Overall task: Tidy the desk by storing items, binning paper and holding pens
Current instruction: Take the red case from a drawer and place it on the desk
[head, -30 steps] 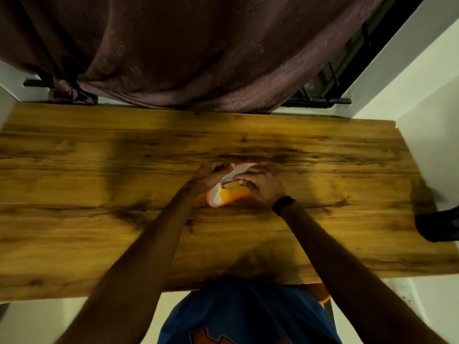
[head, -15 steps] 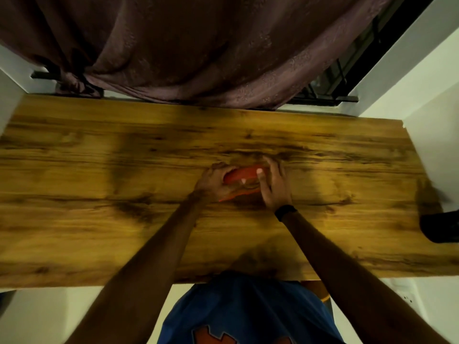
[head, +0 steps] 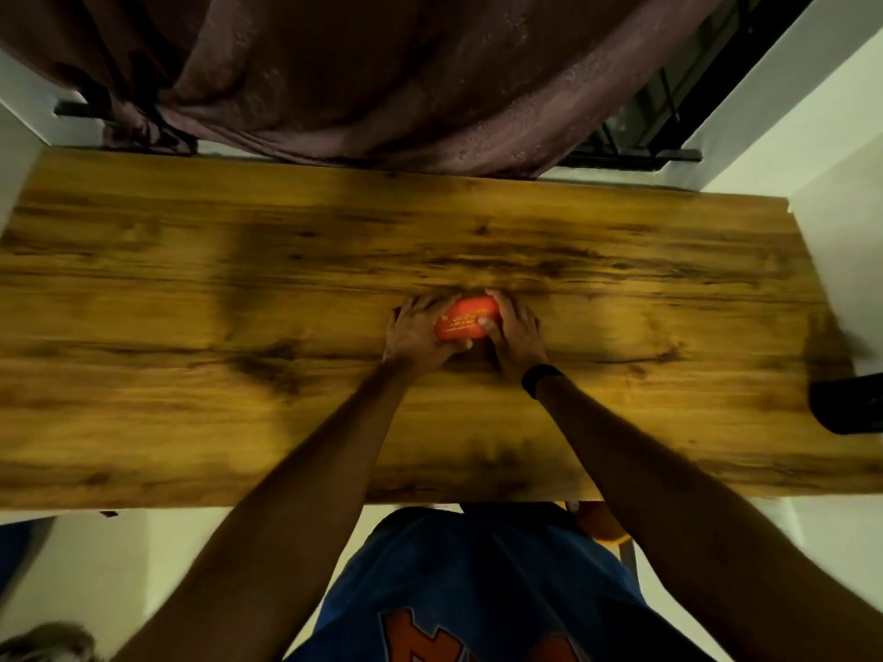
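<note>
The orange case [head: 466, 318] lies flat near the middle of the wooden bench [head: 191, 327], its lid down, with small pale lettering across its top that is too blurred to read. The 2 hands flank it and touch it. The left hand [head: 414, 335] lies against its left end, fingers curled round the far-left corner and thumb running along the near edge, so it grasps the case. The right hand [head: 515, 333] covers the right end, fingers wrapped over the far-right corner and thumb tip pressed on the top face, likewise grasping the case. A black band [head: 540, 377] circles the right wrist. Both bare forearms reach in from the near edge of the bench, converging on the case. The bench runs from the left edge of the view to the white wall [head: 850, 222] on the right. A dark object [head: 848, 406], partly cut off by the frame, sits at the right end of the bench, well apart from the hands. Along the far side hangs a dark maroon curtain [head: 358, 74], its hem just above the bench's far edge. At the near edge, a blue shirt with an orange print [head: 478, 590] shows between the arms.
</note>
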Action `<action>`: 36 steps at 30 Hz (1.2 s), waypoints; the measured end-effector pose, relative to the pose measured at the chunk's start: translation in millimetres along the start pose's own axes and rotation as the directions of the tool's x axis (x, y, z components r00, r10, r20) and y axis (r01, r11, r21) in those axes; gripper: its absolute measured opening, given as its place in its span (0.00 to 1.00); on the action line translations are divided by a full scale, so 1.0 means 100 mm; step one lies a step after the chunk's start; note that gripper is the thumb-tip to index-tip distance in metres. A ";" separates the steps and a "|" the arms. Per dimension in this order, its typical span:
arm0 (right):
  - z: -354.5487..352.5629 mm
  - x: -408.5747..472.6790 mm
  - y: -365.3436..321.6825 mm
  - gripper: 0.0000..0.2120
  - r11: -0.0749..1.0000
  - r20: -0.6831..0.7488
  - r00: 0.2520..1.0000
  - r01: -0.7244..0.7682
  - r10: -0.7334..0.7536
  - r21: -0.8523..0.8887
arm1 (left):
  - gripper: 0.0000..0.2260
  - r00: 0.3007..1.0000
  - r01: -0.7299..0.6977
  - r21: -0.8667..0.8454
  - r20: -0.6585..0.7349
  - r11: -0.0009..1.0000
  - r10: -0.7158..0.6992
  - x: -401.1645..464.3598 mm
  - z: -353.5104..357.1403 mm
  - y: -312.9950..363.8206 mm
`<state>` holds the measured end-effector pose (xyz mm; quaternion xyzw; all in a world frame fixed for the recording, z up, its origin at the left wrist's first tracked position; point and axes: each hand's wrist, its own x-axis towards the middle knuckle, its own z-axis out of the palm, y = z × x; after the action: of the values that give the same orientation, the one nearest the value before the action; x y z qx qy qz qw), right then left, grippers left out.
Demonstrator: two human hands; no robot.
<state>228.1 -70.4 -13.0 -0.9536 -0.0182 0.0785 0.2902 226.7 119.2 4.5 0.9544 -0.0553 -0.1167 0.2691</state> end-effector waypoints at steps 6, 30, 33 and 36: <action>0.03 -0.15 -0.07 0.34 0.998 -0.027 0.999 -0.025 0.027 0.060 | 0.35 0.995 0.070 -0.035 0.079 0.997 -0.067 -0.03 -0.02 0.03; 0.46 -1.54 0.13 0.33 0.903 0.085 0.982 0.187 -0.167 -0.387 | 0.43 0.861 0.367 0.025 -0.388 0.930 -0.330 -2.17 0.61 -0.62; 0.57 -1.65 -0.05 0.32 0.895 0.143 0.975 0.213 -0.170 -0.391 | 0.40 0.797 0.451 -0.096 -0.405 0.887 -0.448 -2.64 0.78 -0.64; 0.76 -1.88 -0.29 0.31 0.861 0.199 0.955 0.287 -0.221 -0.420 | 0.42 0.723 0.503 -0.268 -0.392 0.822 -0.570 -3.00 0.93 -0.63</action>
<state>30.6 -19.2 -32.9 -0.9754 -0.1822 0.1018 0.0706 -83.8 176.5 -47.7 0.9071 0.2967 0.0335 0.2966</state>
